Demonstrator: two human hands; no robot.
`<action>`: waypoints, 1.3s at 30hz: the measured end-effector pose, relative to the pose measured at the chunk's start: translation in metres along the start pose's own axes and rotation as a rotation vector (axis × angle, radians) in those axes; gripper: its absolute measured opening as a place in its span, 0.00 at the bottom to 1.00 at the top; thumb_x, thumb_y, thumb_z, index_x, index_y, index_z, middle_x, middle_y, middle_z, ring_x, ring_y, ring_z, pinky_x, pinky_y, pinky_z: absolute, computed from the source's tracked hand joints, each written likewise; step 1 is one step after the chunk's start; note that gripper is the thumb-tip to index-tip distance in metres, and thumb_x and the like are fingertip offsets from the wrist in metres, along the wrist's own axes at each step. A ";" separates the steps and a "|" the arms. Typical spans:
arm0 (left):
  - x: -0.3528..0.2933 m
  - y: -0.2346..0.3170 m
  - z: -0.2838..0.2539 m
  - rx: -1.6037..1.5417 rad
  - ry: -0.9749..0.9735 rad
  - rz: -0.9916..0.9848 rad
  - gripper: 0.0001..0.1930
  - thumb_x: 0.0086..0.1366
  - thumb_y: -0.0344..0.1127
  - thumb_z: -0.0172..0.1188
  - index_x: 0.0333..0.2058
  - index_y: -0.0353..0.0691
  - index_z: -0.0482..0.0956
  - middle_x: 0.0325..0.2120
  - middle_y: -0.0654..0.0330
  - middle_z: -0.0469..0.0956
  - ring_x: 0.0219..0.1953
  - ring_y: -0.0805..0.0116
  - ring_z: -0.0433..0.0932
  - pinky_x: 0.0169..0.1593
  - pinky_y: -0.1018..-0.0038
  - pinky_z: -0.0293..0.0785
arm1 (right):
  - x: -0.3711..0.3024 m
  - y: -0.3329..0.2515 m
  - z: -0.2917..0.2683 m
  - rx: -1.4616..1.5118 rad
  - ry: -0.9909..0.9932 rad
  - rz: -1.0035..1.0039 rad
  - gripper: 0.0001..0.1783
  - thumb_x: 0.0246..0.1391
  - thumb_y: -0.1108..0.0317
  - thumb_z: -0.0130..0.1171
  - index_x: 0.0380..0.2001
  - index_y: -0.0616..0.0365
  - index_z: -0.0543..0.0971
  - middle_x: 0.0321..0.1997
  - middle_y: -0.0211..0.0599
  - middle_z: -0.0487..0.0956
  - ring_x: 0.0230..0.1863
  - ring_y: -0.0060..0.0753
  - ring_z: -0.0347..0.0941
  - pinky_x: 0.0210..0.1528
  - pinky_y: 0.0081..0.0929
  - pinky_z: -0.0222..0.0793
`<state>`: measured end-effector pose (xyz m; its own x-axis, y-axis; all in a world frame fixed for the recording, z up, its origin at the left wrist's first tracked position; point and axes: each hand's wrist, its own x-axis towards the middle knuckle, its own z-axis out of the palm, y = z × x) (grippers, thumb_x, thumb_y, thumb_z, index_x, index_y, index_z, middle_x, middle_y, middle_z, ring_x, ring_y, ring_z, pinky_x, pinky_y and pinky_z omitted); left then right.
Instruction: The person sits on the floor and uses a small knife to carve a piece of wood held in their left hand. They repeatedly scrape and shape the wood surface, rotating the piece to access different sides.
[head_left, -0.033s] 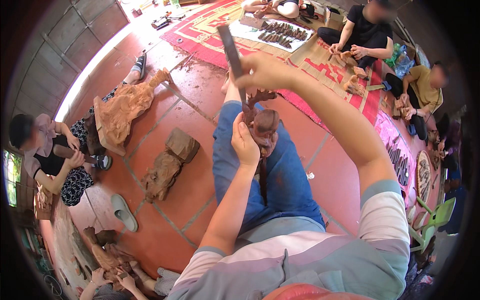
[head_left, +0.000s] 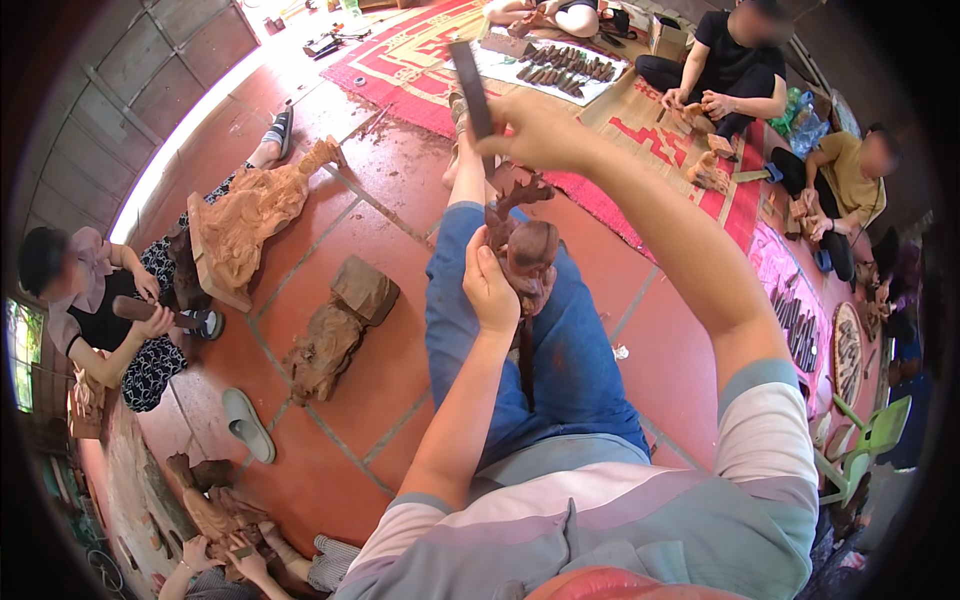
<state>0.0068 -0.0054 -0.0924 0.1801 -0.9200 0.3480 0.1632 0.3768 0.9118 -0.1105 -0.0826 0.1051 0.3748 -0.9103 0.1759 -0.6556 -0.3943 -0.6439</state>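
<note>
A dark reddish-brown wooden carving (head_left: pixel 532 245) stands upright between my thighs, with a rounded lump and a branching, jagged top. My left hand (head_left: pixel 491 290) is closed against its left side, fingers wrapped partly behind it. Above the carving, my right hand (head_left: pixel 530 138) grips a long dark flat bar (head_left: pixel 470 85) near its lower end. The bar tilts up and to the left, and its exact kind I cannot make out. Its lower end is apart from the carving's top, as far as I can see.
On the tiled floor to the left lie a brown wood block (head_left: pixel 342 325), a large pale carving (head_left: pixel 255 220) and a grey slipper (head_left: pixel 247 425). A red patterned mat (head_left: pixel 420 75) holds rows of tools (head_left: pixel 565 68). Several people work around me; a green chair (head_left: pixel 880 425) stands right.
My right hand and the dark bar have shifted slightly right, and the bar's lower end has come up away from the carving's top. My left hand and the carving stay put.
</note>
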 end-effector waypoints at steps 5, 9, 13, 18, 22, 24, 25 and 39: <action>0.001 0.003 0.000 0.047 -0.005 -0.001 0.19 0.71 0.36 0.38 0.50 0.27 0.70 0.44 0.47 0.76 0.47 0.61 0.75 0.52 0.70 0.69 | -0.011 0.011 0.005 0.109 -0.212 -0.110 0.13 0.44 0.65 0.66 0.34 0.57 0.81 0.32 0.36 0.82 0.36 0.28 0.77 0.42 0.27 0.70; 0.002 -0.007 -0.001 -0.026 -0.012 -0.005 0.20 0.71 0.36 0.38 0.51 0.26 0.70 0.45 0.47 0.76 0.48 0.60 0.75 0.53 0.70 0.68 | 0.005 0.013 -0.003 0.102 0.050 -0.074 0.11 0.46 0.71 0.65 0.35 0.56 0.81 0.33 0.31 0.80 0.36 0.22 0.74 0.43 0.25 0.69; 0.001 0.002 0.000 0.086 -0.009 -0.001 0.20 0.71 0.37 0.38 0.51 0.26 0.69 0.45 0.47 0.76 0.48 0.61 0.75 0.52 0.69 0.69 | -0.008 0.007 -0.006 0.224 -0.245 0.044 0.10 0.45 0.70 0.65 0.34 0.58 0.81 0.34 0.30 0.81 0.36 0.22 0.74 0.44 0.24 0.69; 0.000 0.011 0.003 -0.029 -0.004 -0.038 0.20 0.71 0.37 0.38 0.51 0.27 0.70 0.44 0.47 0.76 0.46 0.61 0.76 0.51 0.70 0.69 | 0.004 0.023 -0.006 0.114 -0.023 -0.086 0.10 0.44 0.72 0.64 0.34 0.58 0.80 0.34 0.30 0.80 0.36 0.22 0.74 0.43 0.25 0.69; 0.001 0.006 -0.002 0.110 0.017 0.020 0.20 0.71 0.37 0.39 0.51 0.27 0.70 0.43 0.48 0.77 0.46 0.62 0.76 0.51 0.70 0.70 | 0.003 0.022 -0.010 0.302 -0.159 -0.107 0.08 0.43 0.70 0.66 0.30 0.59 0.81 0.31 0.29 0.81 0.33 0.21 0.75 0.39 0.22 0.70; 0.003 0.001 -0.001 0.031 0.009 -0.004 0.20 0.71 0.37 0.39 0.51 0.27 0.70 0.43 0.48 0.77 0.46 0.62 0.76 0.51 0.70 0.70 | -0.008 -0.002 -0.011 0.248 -0.368 0.082 0.09 0.44 0.70 0.66 0.31 0.60 0.81 0.31 0.30 0.81 0.33 0.20 0.74 0.39 0.22 0.70; 0.003 0.002 0.001 -0.013 -0.005 -0.018 0.20 0.71 0.38 0.39 0.51 0.28 0.70 0.43 0.48 0.77 0.46 0.62 0.76 0.51 0.70 0.70 | -0.004 0.006 -0.010 0.253 -0.305 0.007 0.09 0.44 0.70 0.66 0.31 0.59 0.81 0.31 0.30 0.81 0.33 0.20 0.74 0.40 0.22 0.69; 0.000 0.001 -0.001 0.011 -0.033 -0.047 0.22 0.72 0.39 0.37 0.53 0.27 0.67 0.48 0.50 0.73 0.50 0.64 0.72 0.55 0.71 0.66 | 0.020 0.022 -0.014 0.173 -0.055 -0.118 0.10 0.42 0.71 0.66 0.31 0.60 0.81 0.31 0.31 0.82 0.35 0.22 0.75 0.42 0.25 0.71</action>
<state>0.0076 -0.0046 -0.0914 0.1405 -0.9398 0.3115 0.1605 0.3321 0.9295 -0.1260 -0.1113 0.1050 0.4805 -0.8490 0.2197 -0.4845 -0.4658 -0.7405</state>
